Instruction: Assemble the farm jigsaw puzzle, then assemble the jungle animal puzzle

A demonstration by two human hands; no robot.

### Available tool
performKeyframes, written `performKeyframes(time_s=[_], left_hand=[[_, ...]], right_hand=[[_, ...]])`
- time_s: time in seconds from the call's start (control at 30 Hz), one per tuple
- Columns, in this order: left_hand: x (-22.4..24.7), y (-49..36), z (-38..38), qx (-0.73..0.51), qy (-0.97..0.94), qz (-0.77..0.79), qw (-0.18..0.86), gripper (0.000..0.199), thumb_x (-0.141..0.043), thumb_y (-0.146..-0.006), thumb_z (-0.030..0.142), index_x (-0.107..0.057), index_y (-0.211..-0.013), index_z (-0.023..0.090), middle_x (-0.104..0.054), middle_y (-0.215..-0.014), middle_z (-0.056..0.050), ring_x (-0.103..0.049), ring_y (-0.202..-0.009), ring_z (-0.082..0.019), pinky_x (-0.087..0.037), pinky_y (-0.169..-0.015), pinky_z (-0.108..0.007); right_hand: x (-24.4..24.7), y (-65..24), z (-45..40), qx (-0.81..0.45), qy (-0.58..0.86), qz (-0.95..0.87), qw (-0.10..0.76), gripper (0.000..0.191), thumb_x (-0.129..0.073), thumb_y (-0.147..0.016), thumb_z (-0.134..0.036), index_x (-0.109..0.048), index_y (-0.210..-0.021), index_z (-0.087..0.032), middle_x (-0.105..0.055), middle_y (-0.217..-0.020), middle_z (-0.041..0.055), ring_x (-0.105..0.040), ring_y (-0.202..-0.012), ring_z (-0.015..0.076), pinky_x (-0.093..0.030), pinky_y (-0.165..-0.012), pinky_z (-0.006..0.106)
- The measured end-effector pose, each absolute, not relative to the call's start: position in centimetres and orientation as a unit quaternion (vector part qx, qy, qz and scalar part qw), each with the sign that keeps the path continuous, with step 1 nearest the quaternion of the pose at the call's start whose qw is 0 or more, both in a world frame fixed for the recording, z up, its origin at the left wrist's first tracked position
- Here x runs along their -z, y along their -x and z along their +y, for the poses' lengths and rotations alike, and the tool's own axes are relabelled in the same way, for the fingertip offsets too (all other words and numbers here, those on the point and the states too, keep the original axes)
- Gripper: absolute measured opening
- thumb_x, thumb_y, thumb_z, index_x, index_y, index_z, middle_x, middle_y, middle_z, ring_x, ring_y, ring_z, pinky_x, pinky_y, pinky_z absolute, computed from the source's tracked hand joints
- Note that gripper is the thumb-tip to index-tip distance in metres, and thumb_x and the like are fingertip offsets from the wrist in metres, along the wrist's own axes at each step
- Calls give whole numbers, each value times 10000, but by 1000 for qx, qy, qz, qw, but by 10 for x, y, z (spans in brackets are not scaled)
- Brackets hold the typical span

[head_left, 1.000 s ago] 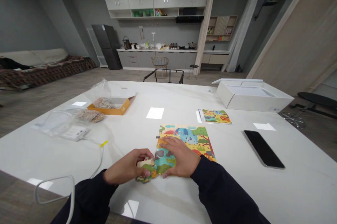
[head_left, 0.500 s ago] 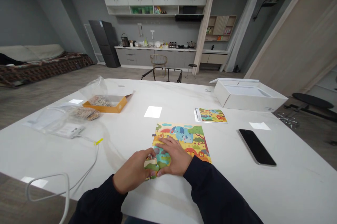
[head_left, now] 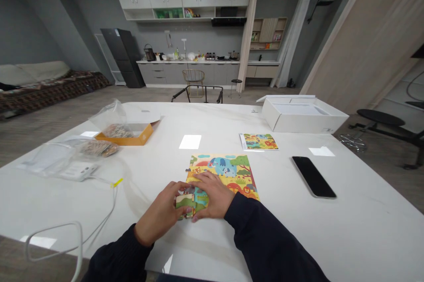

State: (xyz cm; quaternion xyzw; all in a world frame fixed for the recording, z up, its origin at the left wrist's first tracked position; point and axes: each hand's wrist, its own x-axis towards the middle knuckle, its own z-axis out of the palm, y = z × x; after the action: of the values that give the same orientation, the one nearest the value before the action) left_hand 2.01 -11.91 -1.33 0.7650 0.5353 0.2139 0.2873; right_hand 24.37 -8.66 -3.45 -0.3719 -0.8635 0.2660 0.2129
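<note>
A colourful jigsaw puzzle (head_left: 228, 168) with elephants, lions and a tree lies on the white table. At its lower left corner, my left hand (head_left: 165, 209) grips a green and cream puzzle section (head_left: 184, 201) between thumb and fingers. This section sits against the puzzle's left part; whether it is fully joined, I cannot tell. My right hand (head_left: 213, 196) rests over the puzzle's lower left part, fingers stretched out flat and thumb near the bottom edge. Some of the picture is hidden beneath this hand.
Beyond the puzzle lies a reference picture card (head_left: 260, 141). A phone (head_left: 314, 177) is to the right, with a white box (head_left: 303, 116) behind. On the left are an orange box (head_left: 141, 135), plastic bags of pieces (head_left: 99, 148) and a white cable (head_left: 107, 219).
The camera view has shifted slightly. My left fingers have opened out a little around the corner section, so more of it shows. My right hand stays flat on the puzzle.
</note>
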Motion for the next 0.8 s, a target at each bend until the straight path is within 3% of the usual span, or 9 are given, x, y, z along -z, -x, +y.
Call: performKeyframes(time_s=[0.13, 0.23, 0.3, 0.5, 0.63, 0.8], left_hand=[[18, -13, -128, -247, -826, 464, 202, 453, -759, -818, 182, -633, -1240, 290, -600, -1304, -83, -550, -1239, -292, -489, -1073, -508], [18, -5, -131, -230, -862, 405, 199, 581, -820, -799, 222, -587, -1324, 305, -556, -1388, -95, -503, -1303, -296, -489, -1092, -492], [17, -1, -128, -214, -878, 378, 198, 589, -812, -818, 228, -566, -1349, 299, -565, -1377, -100, -516, -1282, -288, -503, -1075, -475], [6, -3, -109, -135, -928, 314, 150, 310, -683, -929, 233, -614, -1231, 250, -645, -1269, -97, -594, -1110, -248, -538, -947, -390], [3, -9, -107, -117, -949, 285, 68, 352, -672, -868, 195, -603, -1213, 209, -665, -1238, -115, -610, -1013, -257, -547, -894, -393], [15, -8, -108, -143, -954, 265, -6, 392, -595, -874, 149, -577, -1265, 183, -676, -1221, -125, -617, -1056, -282, -566, -913, -425]], right_hand=[[33, -243, -88, -260, 370, -865, 216, 925, -865, -619, -621, -582, -1416, -248, -521, -1516, 114, -392, -1396, 359, -253, -1198, 547], [31, -243, -89, -260, 370, -866, 214, 864, -849, -643, -593, -607, -1392, -238, -522, -1511, 119, -388, -1399, 359, -252, -1197, 546], [30, -243, -89, -262, 372, -865, 214, 823, -848, -644, -570, -628, -1367, -243, -529, -1505, 113, -388, -1400, 358, -249, -1200, 543], [31, -242, -89, -273, 375, -863, 199, 880, -873, -596, -580, -619, -1372, -255, -487, -1547, 109, -354, -1431, 369, -236, -1204, 558], [32, -242, -88, -275, 378, -860, 206, 861, -874, -603, -584, -621, -1364, -269, -493, -1540, 105, -359, -1431, 364, -221, -1210, 559], [33, -244, -86, -297, 382, -849, 212, 911, -890, -586, -583, -605, -1390, -265, -506, -1530, 109, -357, -1443, 358, -242, -1211, 551]])
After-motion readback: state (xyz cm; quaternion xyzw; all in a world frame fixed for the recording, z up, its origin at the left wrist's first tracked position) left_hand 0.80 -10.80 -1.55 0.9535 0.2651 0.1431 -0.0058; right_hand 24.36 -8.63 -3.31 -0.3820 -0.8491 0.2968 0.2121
